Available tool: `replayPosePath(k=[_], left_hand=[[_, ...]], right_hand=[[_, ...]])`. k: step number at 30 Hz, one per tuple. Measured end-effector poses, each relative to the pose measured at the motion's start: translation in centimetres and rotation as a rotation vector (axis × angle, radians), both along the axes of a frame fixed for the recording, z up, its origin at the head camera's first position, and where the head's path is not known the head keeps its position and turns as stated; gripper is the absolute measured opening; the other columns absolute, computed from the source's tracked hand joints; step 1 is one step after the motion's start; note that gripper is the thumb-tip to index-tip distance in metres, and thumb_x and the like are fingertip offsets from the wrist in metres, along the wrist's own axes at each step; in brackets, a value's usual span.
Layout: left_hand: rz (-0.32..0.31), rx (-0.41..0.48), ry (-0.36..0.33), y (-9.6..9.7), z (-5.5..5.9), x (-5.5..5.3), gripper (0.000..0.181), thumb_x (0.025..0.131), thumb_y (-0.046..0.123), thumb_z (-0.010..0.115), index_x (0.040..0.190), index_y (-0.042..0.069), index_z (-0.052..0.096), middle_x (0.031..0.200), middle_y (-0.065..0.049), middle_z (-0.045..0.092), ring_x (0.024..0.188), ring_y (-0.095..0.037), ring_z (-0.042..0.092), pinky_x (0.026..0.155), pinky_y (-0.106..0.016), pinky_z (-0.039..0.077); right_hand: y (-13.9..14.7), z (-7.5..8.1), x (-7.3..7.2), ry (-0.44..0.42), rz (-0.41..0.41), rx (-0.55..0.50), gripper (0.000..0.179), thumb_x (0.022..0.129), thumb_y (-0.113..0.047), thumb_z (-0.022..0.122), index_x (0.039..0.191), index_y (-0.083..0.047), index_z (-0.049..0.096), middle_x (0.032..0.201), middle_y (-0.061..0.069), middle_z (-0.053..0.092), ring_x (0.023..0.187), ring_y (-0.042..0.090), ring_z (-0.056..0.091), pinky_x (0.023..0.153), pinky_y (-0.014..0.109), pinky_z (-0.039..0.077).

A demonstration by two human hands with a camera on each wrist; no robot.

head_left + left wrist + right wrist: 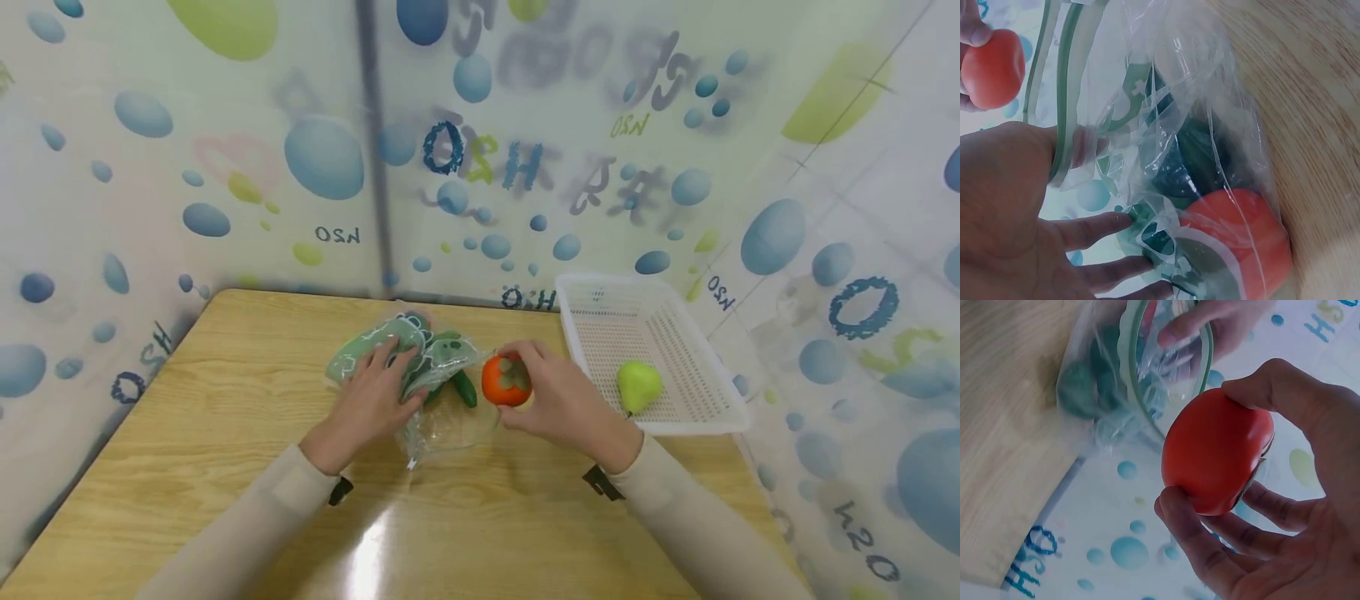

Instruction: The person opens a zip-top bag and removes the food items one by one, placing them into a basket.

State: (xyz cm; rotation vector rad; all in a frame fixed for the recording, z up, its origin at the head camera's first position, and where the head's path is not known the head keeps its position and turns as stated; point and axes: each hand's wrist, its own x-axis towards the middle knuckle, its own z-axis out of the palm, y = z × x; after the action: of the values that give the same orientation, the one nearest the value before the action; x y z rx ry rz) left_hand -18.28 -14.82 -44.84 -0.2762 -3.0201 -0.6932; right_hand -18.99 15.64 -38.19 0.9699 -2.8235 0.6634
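A clear zip bag (453,429) with green print lies on the table under my left hand (367,404). In the left wrist view, the thumb reaches behind the bag's green seal, while the spread, nearly straight fingers (1094,232) touch the printed film. Through the plastic show a cucumber (465,388), other dark green produce (1188,159) and a round red-orange item (1260,231), its kind unclear. Just right of the bag, my right hand (562,404) holds an orange-red persimmon (497,382) between thumb and fingers, its leafy cap visible. Apart from the bag, it is raised before the mouth.
To the right stands a white perforated basket (697,400) with a green pear (639,386) near its front left corner. The wooden table (247,400) meets a curtain (480,233) printed with bubbles along its back edge.
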Motion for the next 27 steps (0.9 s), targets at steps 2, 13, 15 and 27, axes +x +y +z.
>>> replayPosePath(k=[2, 13, 15, 27], left_hand=[[-0.010, -0.003, 0.002, -0.1, 0.0, 0.0, 0.071, 0.113, 0.036, 0.077, 0.173, 0.009, 0.053, 0.185, -0.032, 0.037, 0.162, -0.067, 0.045, 0.114, -0.092, 0.048], [-0.031, -0.021, 0.021, -0.2, -0.2, 0.2, 0.069, 0.112, 0.035, 0.078, 0.169, 0.003, 0.056, 0.183, -0.033, 0.040, 0.163, -0.067, 0.045, 0.113, -0.089, 0.052], [-0.027, -0.026, 0.008, -0.1, -0.2, 0.2, 0.069, 0.113, 0.036, 0.077, 0.170, 0.004, 0.056, 0.184, -0.033, 0.039, 0.164, -0.066, 0.044, 0.113, -0.089, 0.052], [-0.022, -0.035, -0.027, 0.0, 0.0, 0.3, 0.071, 0.113, 0.038, 0.076, 0.172, 0.005, 0.053, 0.186, -0.030, 0.036, 0.167, -0.065, 0.040, 0.114, -0.091, 0.049]], right_hand=[[0.7, 0.2, -0.3, 0.029, -0.020, -0.010, 0.072, 0.089, -0.021, 0.098, 0.150, -0.006, 0.063, 0.137, 0.015, 0.076, 0.103, 0.023, 0.077, 0.092, 0.038, 0.072], [6.5, 1.3, -3.9, -0.044, -0.205, 0.037, 0.066, 0.094, -0.018, 0.093, 0.148, 0.001, 0.060, 0.135, 0.022, 0.075, 0.107, 0.034, 0.074, 0.094, 0.052, 0.071], [7.5, 1.3, -4.7, -0.074, -0.238, 0.057, 0.066, 0.095, -0.021, 0.093, 0.148, 0.001, 0.059, 0.133, 0.023, 0.075, 0.106, 0.035, 0.074, 0.092, 0.052, 0.070], [11.7, 0.3, -8.9, -0.183, -0.323, 0.234, 0.063, 0.095, -0.026, 0.094, 0.137, 0.005, 0.059, 0.122, 0.026, 0.076, 0.100, 0.034, 0.069, 0.090, 0.046, 0.063]])
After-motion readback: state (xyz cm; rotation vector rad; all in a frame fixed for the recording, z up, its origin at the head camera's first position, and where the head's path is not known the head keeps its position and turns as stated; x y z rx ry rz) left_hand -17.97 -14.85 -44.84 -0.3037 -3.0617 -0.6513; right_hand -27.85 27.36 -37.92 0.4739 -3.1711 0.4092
